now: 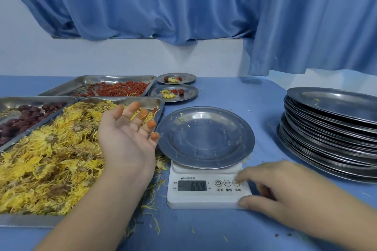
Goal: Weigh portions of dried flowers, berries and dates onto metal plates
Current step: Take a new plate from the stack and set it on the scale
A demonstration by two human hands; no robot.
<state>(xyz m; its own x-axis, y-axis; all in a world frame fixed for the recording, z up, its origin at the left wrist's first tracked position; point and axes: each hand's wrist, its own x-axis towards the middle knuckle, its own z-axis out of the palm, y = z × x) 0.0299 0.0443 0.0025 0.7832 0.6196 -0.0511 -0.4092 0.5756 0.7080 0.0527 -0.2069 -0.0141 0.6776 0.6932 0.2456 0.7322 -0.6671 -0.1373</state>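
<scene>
Round steel plate (205, 138) atop white digital scale (204, 199); left of the scale, the left hand (124, 138), fingers released, hovers directly above the yellow dried flowers (51, 148), while the right hand's (285, 189) extended forefinger touches a scale button.

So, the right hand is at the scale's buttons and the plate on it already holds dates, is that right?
Not quite: in the head view the plate holds only a few petals, nothing else. The right hand is at the buttons of the scale.
</scene>
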